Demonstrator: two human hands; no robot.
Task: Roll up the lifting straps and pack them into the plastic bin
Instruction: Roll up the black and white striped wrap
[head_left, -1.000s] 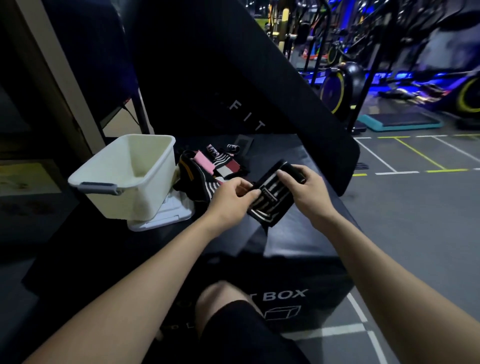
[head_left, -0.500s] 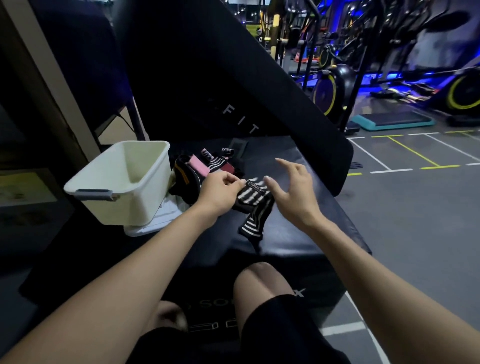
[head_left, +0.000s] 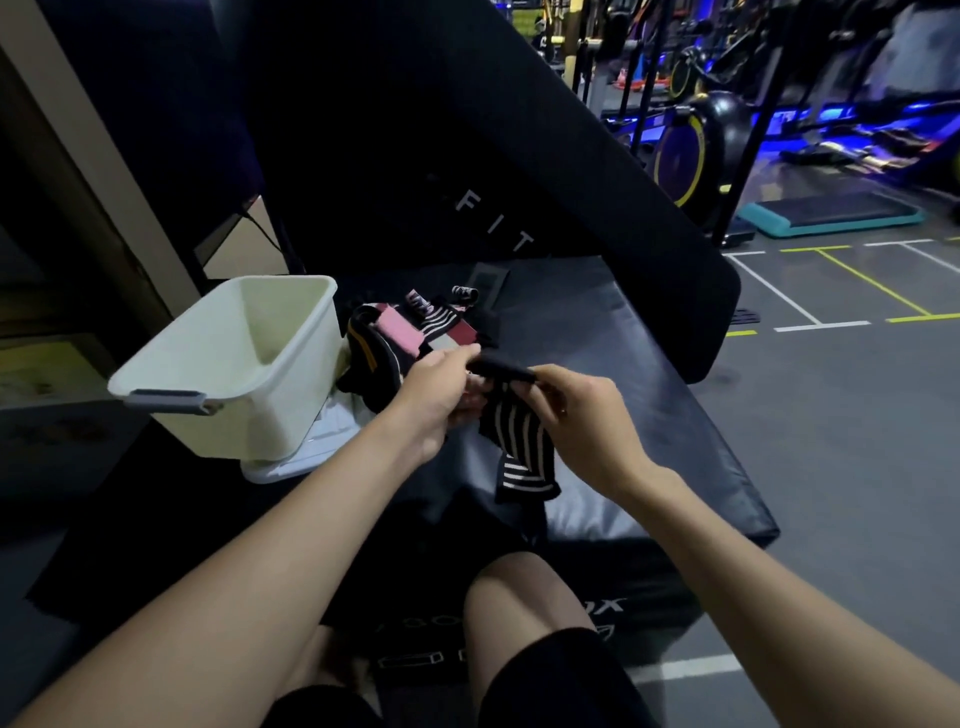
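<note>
A black strap with white stripes hangs between my hands above the black padded box. My left hand pinches its top end from the left. From the right, my right hand grips the same dark top edge. The strap's loose tail droops down toward the box top. A pile of other straps, pink, black and striped, lies just beyond my left hand. The white plastic bin stands to the left of the pile, open and with nothing visible inside.
A white lid lies under the bin. A tall black padded mat leans behind the box. Gym machines, a teal step platform and a marked floor lie to the right. My knee is below the box edge.
My right hand, open and off the strap half a second ago, has come back and taken hold of its top. The strap now hangs lengthwise between both hands.
</note>
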